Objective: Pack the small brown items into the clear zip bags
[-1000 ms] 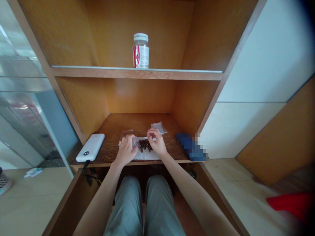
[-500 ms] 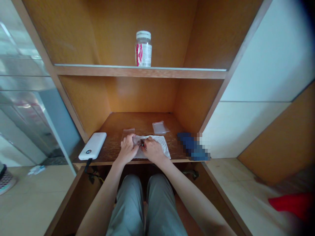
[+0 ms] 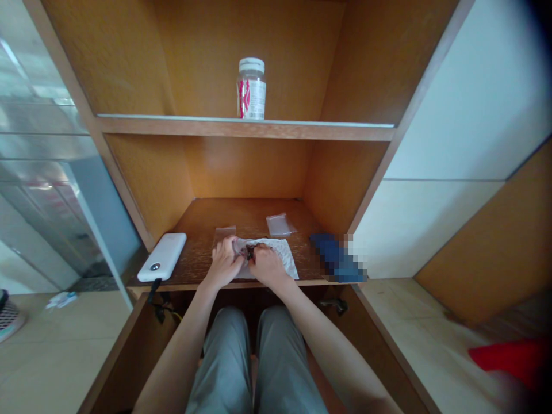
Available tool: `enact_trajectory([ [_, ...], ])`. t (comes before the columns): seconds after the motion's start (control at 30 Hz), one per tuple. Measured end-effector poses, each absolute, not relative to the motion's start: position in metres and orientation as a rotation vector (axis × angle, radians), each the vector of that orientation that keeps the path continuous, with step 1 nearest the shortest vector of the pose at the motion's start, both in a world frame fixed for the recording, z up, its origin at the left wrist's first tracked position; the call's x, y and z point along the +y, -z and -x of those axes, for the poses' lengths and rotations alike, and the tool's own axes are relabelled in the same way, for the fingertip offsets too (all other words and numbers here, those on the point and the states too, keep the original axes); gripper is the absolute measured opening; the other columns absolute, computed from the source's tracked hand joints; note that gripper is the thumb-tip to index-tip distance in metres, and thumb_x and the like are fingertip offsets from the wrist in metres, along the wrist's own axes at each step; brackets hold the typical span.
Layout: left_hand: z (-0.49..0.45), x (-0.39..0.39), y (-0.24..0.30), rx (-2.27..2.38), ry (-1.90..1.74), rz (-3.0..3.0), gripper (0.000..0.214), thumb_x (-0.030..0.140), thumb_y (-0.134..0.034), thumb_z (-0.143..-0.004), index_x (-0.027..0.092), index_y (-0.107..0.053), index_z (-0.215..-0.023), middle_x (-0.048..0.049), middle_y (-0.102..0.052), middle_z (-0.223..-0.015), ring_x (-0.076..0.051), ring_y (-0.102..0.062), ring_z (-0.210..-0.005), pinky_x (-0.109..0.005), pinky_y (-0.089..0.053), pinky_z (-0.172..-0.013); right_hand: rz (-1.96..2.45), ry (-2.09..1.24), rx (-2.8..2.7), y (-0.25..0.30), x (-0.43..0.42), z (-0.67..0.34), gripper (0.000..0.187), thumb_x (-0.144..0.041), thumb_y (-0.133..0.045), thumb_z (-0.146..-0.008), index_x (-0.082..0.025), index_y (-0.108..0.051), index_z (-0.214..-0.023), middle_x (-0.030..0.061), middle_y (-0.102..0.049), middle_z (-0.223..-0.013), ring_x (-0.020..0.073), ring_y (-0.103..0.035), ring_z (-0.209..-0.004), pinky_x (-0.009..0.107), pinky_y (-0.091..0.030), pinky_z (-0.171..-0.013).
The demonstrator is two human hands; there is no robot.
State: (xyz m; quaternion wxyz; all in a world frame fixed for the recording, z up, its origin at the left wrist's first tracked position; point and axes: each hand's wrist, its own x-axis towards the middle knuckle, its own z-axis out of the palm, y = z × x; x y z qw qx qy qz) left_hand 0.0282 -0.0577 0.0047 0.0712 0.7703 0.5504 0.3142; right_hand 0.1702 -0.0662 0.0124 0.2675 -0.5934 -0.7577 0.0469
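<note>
Some dark pieces remain loose on paper, your left hand gripping clear plastic, your right hand curled, hold unclear.

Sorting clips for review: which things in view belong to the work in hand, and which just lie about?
Likely in use:
dark pieces, between left hand and right hand
white sheet underneath
clear bag by the left hand
perhaps the other clear bag

Likely lying about:
white-capped bottle
white device
blurred blue item
</note>
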Motion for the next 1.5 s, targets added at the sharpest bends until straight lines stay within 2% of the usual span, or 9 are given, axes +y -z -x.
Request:
enact_trajectory([
  [0.17, -0.028, -0.057, -0.004, 1.672, -0.896, -2.352, 0.035, 0.028, -0.040, -0.076, 0.018, -0.034, -0.109, -0.0083, -0.047, -0.108, -0.024, -0.041, -0.102, -0.041, -0.031, -0.086, 1.374, -0.174, -1.831, -0.020, -0.044, -0.177, 0.010, -0.023, -0.052, -0.074, -0.018, -0.058, -0.068, 0.0047, -0.058, -0.071, 0.0144, -0.054, -0.068, 0.025, -0.041, -0.064],
  [0.3, -0.028, -0.057, -0.004, 1.670, -0.892, -2.365, 0.035, 0.030, -0.039, -0.077, 0.017, -0.034, -0.109, -0.0088, -0.046, -0.110, -0.025, -0.041, -0.103, -0.041, -0.031, -0.086, 1.159, -0.298, -1.835, -0.022, -0.034, -0.174, 0.008, -0.023, -0.057, -0.073, -0.017, -0.060, -0.068, 0.0023, -0.058, -0.071, 0.0124, -0.053, -0.070, 0.024, -0.041, -0.067],
  [0.43, -0.027, -0.056, -0.002, 1.677, -0.894, -2.352, 0.037, 0.031, -0.039, -0.077, 0.017, -0.034, -0.110, -0.0096, -0.046, -0.109, -0.025, -0.042, -0.102, -0.041, -0.031, -0.086, 1.000, -0.443, -1.912, -0.024, -0.032, -0.174, 0.016, -0.023, -0.053, -0.078, -0.017, -0.062, -0.067, 0.0009, -0.058, -0.067, 0.0107, -0.053, -0.067, 0.023, -0.040, -0.065],
  [0.53, -0.027, -0.055, 0.000, 1.677, -0.917, -2.342, 0.039, 0.030, -0.040, -0.075, 0.017, -0.033, -0.112, -0.0102, -0.046, -0.111, -0.025, -0.041, -0.104, -0.042, -0.030, -0.087, 1.029, -0.456, -1.881, -0.026, -0.030, -0.183, 0.015, -0.020, -0.052, -0.079, -0.016, -0.063, -0.070, 0.0019, -0.060, -0.071, 0.0113, -0.054, -0.071, 0.024, -0.040, -0.068],
  [0.63, -0.027, -0.054, 0.000, 1.666, -0.934, -2.329, 0.040, 0.028, -0.041, -0.075, 0.018, -0.032, -0.113, -0.0099, -0.046, -0.113, -0.025, -0.041, -0.105, -0.041, -0.030, -0.088, 1.103, -0.377, -2.021, -0.026, -0.030, -0.193, 0.008, -0.016, -0.057, -0.074, -0.017, -0.064, -0.071, 0.0026, -0.060, -0.076, 0.0133, -0.053, -0.078, 0.027, -0.039, -0.075],
  [0.8, -0.028, -0.055, 0.000, 1.676, -0.932, -2.312, 0.041, 0.027, -0.041, -0.075, 0.018, -0.033, -0.114, -0.0099, -0.047, -0.113, -0.024, -0.042, -0.105, -0.041, -0.030, -0.088, 1.187, -0.219, -2.275, -0.016, -0.035, -0.197, 0.006, -0.016, -0.062, -0.068, -0.020, -0.066, -0.069, 0.0043, -0.055, -0.092, 0.0196, -0.043, -0.098, 0.033, -0.033, -0.082],
  [0.93, -0.027, -0.055, -0.001, 1.669, -0.931, -2.334, 0.039, 0.026, -0.041, -0.075, 0.018, -0.034, -0.112, -0.0091, -0.047, -0.113, -0.024, -0.042, -0.104, -0.041, -0.030, -0.088, 1.167, -0.216, -2.330, -0.009, -0.035, -0.193, 0.005, -0.017, -0.063, -0.069, -0.020, -0.066, -0.071, 0.0050, -0.053, -0.097, 0.0205, -0.040, -0.101, 0.035, -0.031, -0.085],
  [1.3, -0.027, -0.053, 0.002, 1.681, -0.905, -2.352, 0.040, 0.028, -0.040, -0.075, 0.016, -0.034, -0.113, -0.0112, -0.047, -0.112, -0.026, -0.042, -0.105, -0.042, -0.030, -0.087, 1.022, -0.329, -1.870, -0.022, -0.028, -0.187, 0.003, -0.019, -0.062, -0.068, -0.018, -0.061, -0.070, 0.0013, -0.060, -0.081, 0.0149, -0.052, -0.089, 0.031, -0.034, -0.086],
  [1.5, -0.027, -0.053, 0.003, 1.683, -0.899, -2.351, 0.039, 0.030, -0.040, -0.076, 0.016, -0.034, -0.112, -0.0113, -0.047, -0.112, -0.026, -0.042, -0.105, -0.043, -0.030, -0.087, 0.935, -0.460, -1.871, -0.016, -0.020, -0.179, 0.008, -0.024, -0.058, -0.074, -0.019, -0.065, -0.074, 0.0030, -0.063, -0.091, 0.0139, -0.055, -0.091, 0.032, -0.035, -0.087],
])
